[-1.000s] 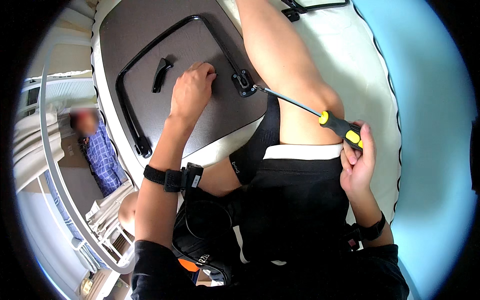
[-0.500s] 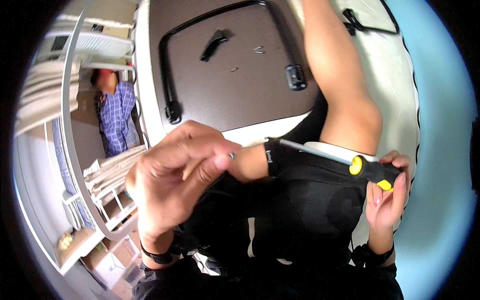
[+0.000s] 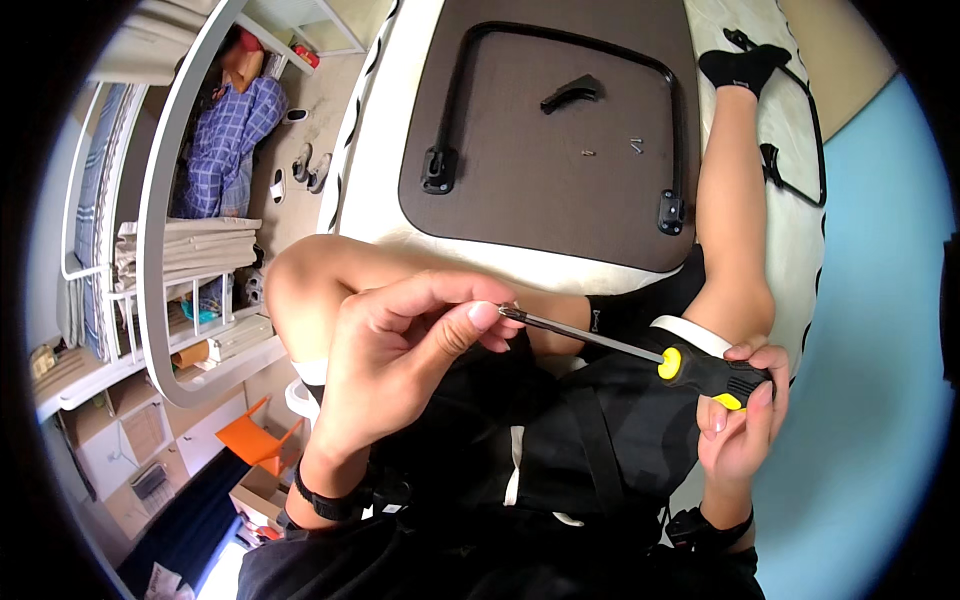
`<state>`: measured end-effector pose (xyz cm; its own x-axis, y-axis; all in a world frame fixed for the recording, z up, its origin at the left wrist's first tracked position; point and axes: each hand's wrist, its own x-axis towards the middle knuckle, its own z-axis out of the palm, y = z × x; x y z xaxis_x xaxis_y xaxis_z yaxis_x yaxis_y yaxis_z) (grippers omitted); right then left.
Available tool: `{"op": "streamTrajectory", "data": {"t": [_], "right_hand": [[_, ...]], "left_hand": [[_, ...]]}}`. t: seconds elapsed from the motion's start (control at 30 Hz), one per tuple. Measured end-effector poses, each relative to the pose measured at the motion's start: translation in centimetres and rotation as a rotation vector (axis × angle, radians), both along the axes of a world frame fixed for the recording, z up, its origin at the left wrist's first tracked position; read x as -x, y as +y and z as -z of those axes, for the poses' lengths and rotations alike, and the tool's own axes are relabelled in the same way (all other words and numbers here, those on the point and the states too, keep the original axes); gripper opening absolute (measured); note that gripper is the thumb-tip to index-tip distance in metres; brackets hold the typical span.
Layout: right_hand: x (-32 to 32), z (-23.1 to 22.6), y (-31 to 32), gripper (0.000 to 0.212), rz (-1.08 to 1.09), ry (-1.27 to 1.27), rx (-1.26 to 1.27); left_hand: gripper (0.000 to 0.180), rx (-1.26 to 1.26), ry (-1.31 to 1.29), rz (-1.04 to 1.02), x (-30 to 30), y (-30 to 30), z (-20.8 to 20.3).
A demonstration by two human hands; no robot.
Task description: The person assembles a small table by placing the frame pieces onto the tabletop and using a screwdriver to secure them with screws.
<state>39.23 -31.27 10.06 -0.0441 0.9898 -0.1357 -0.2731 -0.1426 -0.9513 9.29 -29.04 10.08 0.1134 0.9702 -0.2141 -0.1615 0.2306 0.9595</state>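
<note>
My right hand [image 3: 745,410] is wrapped round the black and yellow handle of a screwdriver [image 3: 600,338], whose shaft points left across my lap. Thumb and forefinger of my left hand [image 3: 410,350] pinch a small screw, mostly hidden by the fingertips, right at the screwdriver's tip. Beyond my legs lies a dark brown folding tabletop [image 3: 540,190], underside up, with a black U-shaped metal leg [image 3: 575,38] on it. A black curved plastic piece [image 3: 572,94] and a few loose screws [image 3: 636,146] rest on the board.
A second black metal leg [image 3: 800,185] lies on the white mattress [image 3: 365,200], past my outstretched leg. A light blue wall [image 3: 870,330] borders the right. At left, a white bed rail [image 3: 155,200] stands before a lower floor with shoes [image 3: 310,170], an orange chair [image 3: 258,437] and another person.
My view has shifted, so the board appears farther right. The screwdriver's tip has come to the screw in my left fingertips; earlier a gap lay between them.
</note>
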Motion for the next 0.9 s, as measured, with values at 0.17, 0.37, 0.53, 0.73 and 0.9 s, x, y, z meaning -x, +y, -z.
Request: {"op": "streamTrajectory", "data": {"t": [0.17,0.37,0.53,0.73,0.9], "right_hand": [[1.4,-0.7,0.4,0.028,-0.021,-0.060,-0.019],[2.7,-1.3,0.8,0.027,-0.033,-0.128,-0.030],[3.1,-2.4,2.2,0.033,-0.116,-0.401,-0.360],[3.0,-6.1,5.8,0.040,-0.163,-0.649,-0.618],[4.7,-8.2,9.7,0.043,-0.107,-0.722,-0.737]], "left_hand": [[0.020,0.020,-0.106,-0.010,1.6,-0.3,0.2],[0.020,0.054,-0.120,-0.028,2.9,-0.4,0.5],[0.019,0.070,-0.193,-0.036,3.8,0.5,0.6],[0.021,-0.105,-0.001,0.096,4.8,5.0,-0.2],[0.024,-0.177,-0.091,0.134,5.1,8.2,1.3]]}}
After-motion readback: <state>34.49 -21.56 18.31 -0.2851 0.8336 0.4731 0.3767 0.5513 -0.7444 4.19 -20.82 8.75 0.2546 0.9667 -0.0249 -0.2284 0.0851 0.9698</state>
